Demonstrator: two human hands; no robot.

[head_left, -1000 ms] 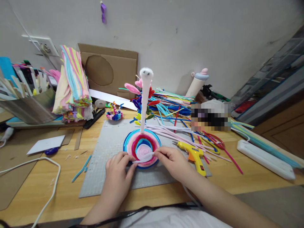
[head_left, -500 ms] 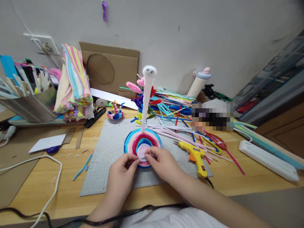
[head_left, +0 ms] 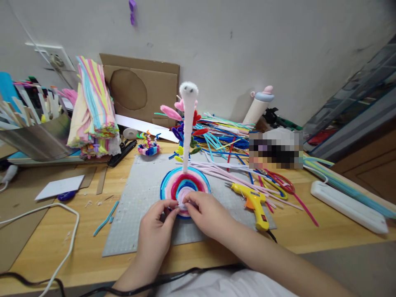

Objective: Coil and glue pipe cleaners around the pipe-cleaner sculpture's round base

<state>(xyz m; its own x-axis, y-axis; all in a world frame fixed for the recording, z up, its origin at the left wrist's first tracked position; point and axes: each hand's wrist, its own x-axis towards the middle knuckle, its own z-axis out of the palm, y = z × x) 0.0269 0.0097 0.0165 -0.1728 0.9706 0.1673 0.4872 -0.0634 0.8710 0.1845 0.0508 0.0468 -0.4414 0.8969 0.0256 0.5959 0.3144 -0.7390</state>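
A round disc of coiled fuzzy stems [head_left: 201,181] in blue, pink, red and white lies on the grey cutting mat [head_left: 130,214]. From its far edge rises a tall white post [head_left: 187,123] with a fuzzy top bearing two dark dots. Colourful fuzzy petal shapes [head_left: 171,112] show behind the post. My left hand [head_left: 157,227] pinches at the disc's near left part, fingertips closed on a pale piece at its centre. My right hand [head_left: 206,212] pinches the same pale area from the right. The fingers partly cover the piece.
A yellow glue gun [head_left: 255,206] lies right of the disc, near loose pink stems [head_left: 222,175]. A white power strip [head_left: 349,206] is farther right. At the left are bundled pastel stems [head_left: 95,99], a metal holder [head_left: 40,138] and a white cable [head_left: 74,231].
The view has shifted slightly. My right hand has moved a little left, bringing its fingertips closer to those of my left hand at the pale centre.
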